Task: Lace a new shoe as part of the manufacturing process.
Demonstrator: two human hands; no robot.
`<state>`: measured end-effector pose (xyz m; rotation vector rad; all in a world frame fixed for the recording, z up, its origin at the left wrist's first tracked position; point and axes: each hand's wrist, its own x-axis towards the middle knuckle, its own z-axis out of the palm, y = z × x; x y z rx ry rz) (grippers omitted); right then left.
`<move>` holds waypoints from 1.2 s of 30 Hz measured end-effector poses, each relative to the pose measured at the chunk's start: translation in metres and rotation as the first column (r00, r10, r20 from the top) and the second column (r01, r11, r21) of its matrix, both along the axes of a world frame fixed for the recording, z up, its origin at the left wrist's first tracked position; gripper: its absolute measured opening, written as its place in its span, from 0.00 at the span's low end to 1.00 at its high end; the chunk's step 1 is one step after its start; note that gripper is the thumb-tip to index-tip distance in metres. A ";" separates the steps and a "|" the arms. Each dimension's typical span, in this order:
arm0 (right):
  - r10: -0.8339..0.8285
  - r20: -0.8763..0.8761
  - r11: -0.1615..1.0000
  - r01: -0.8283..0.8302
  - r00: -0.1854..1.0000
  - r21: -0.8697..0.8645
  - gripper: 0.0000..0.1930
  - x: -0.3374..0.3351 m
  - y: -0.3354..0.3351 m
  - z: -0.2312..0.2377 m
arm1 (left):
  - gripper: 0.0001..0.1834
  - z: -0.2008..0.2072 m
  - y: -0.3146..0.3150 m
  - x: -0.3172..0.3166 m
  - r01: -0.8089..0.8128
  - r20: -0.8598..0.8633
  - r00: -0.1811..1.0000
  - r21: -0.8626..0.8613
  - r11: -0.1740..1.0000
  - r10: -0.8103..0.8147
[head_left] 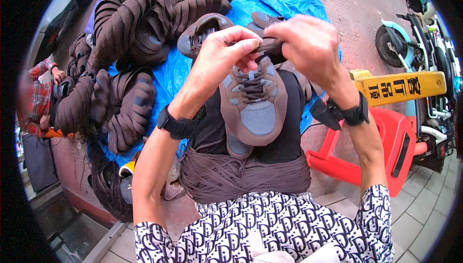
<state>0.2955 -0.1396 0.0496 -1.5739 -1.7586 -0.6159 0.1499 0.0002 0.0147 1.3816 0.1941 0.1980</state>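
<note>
A brown sneaker [258, 116] with blue-grey mesh panels rests on my lap, toe toward me. Dark laces criss-cross its front. Above its collar my left hand [234, 48] is closed, pinching the dark shoelace between thumb and fingers. Just right of it, my right hand [308, 43] is closed too, its curled fingers at the same lace; motion blurs it slightly. Part of the lace is hidden by the fingers. Another shoe [238, 146] shows partly beneath the sneaker. Across my thighs lies a thick bundle of brown laces [243, 176].
Heaps of nested brown shoe uppers [128, 22] cover a blue tarp [301, 5] ahead and left. One grey-brown shoe [205, 31] lies beyond my left hand. A person in a plaid sleeve [41, 70] is at far left. At right stand a red plastic stool [398, 152], a yellow sign [405, 87] and parked two-wheelers.
</note>
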 end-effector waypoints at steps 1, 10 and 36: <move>-0.014 0.029 0.999 0.013 0.999 0.036 0.12 0.006 0.009 -0.001 | 0.11 -0.002 0.000 0.000 -0.046 -0.055 0.997 0.199 0.979 0.058; 0.033 -0.298 0.979 -0.091 0.954 -0.183 0.13 0.002 0.001 -0.016 | 0.27 -0.017 -0.025 0.019 -0.175 0.235 0.970 0.532 0.829 0.054; -0.072 -0.849 0.992 -0.055 0.524 -0.118 0.17 0.003 -0.036 -0.026 | 0.06 0.001 -0.048 0.037 -0.159 0.175 0.981 0.503 0.849 0.080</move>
